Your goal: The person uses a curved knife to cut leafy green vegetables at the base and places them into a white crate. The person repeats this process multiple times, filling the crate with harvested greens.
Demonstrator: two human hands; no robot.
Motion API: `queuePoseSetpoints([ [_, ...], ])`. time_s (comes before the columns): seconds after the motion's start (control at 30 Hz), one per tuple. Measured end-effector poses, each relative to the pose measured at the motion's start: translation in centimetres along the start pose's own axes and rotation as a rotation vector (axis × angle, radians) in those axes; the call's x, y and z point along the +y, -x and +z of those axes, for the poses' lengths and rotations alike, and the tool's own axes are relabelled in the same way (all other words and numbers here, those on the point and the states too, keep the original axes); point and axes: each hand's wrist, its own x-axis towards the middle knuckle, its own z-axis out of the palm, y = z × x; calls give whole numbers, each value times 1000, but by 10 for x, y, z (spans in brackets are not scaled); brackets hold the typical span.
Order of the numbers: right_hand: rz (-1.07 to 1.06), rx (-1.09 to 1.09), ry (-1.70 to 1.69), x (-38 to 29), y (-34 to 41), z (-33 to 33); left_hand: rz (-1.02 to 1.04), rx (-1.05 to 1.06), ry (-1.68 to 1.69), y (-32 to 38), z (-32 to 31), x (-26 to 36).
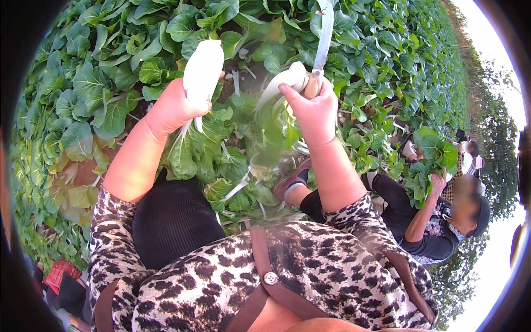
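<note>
My left hand grips a head of bok choy by its thick white stems. Its cut base points up and away from me, and its green leaves hang down towards my lap. In my right hand is a knife with a wooden handle; its long, slightly curved blade points away from me, the tip cut off by the picture's top edge. Pinched by the same hand, beside the handle, is a second white-stemmed piece of bok choy, whose lower leaves look blurred.
Dense rows of leafy greens surround me, with cut stalks on the ground. At right a co-worker holds a bunch of greens, with more people behind. A red plastic crate stands at lower left.
</note>
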Motion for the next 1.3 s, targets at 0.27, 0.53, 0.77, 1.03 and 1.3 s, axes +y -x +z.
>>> queuePoseSetpoints([
  [0.27, 289, -223, -106, 14, -2, 18, -112, -380, 554, -20, 29, -36],
  [0.53, 221, -405, -143, 17, -35, 0, -273, -486, 799, -14, 5, -46],
  [0.77, 330, -523, 63, 37, -32, 0, -300, -372, 505, -14, 2, -24],
  [1.03, 303, -198, 338, 106, -23, -13, -11, -158, -1256, -90, 5, 17],
  [1.3, 186, -334, 667, 117, -79, 59, -549, 38, -1588, -143, -82, -6],
])
